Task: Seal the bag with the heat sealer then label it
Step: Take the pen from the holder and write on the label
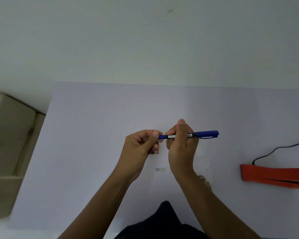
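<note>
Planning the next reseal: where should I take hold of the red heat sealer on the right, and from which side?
Take the red heat sealer by its long body near the rounded left end, coming from above. It lies flat and lengthwise, its right part runs out of frame, and the black cord leaves the far left corner, so stay on the near side of that.

The middle of the blue marker [188,135] is covered by the right hand [180,144], and its left end disappears inside the closed fingers of the left hand [141,144], so whether a cap sits there cannot be told. The print on its barrel is too small to read. Below the marker, a small label [160,169] on the bench [93,135] carries writing too tiny to make out. To the marker's right, the orange heat sealer [274,175] and its black cord [280,150] are cut off by the picture's edge. Far left of the marker, a cardboard box [9,144] also runs out of view. A patterned thing [205,182] shows only partly behind the right forearm.
</note>
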